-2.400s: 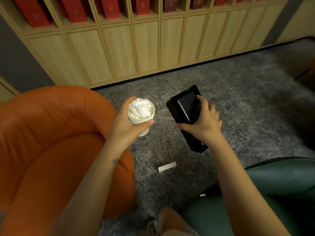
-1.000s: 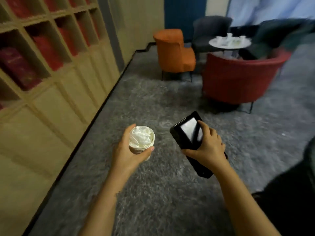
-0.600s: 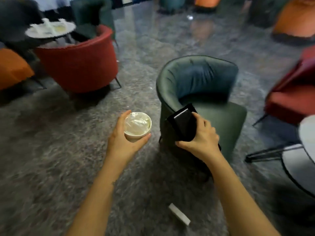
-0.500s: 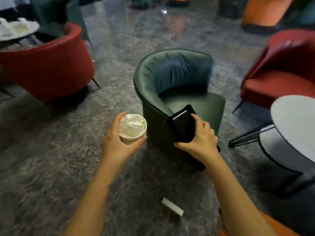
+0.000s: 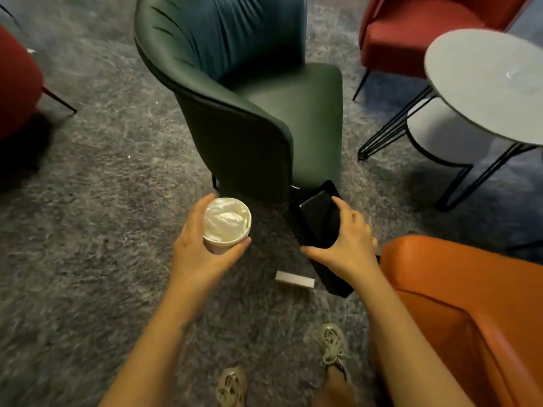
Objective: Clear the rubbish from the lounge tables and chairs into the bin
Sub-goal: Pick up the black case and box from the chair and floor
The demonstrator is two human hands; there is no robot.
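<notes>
My left hand (image 5: 202,254) wraps one paper cup (image 5: 226,224) stuffed with tissue. My right hand (image 5: 346,245) grips one black container (image 5: 318,221) beside the orange chair (image 5: 470,304). One white box (image 5: 294,279) lies on the carpet (image 5: 102,201). I count four chairs and one round table (image 5: 484,83). Open carpet lies to the left.

colours here
you see a white cup (image 5: 226,223), black container (image 5: 318,221), dark green chair (image 5: 264,113), red chair (image 5: 411,30), orange chair (image 5: 470,304), mottled grey carpet (image 5: 88,230).

Both forearms (image 5: 152,342) are bare right up to the frame's lower edge. The feet wear scuffed beige lace-up trainers (image 5: 333,346).
</notes>
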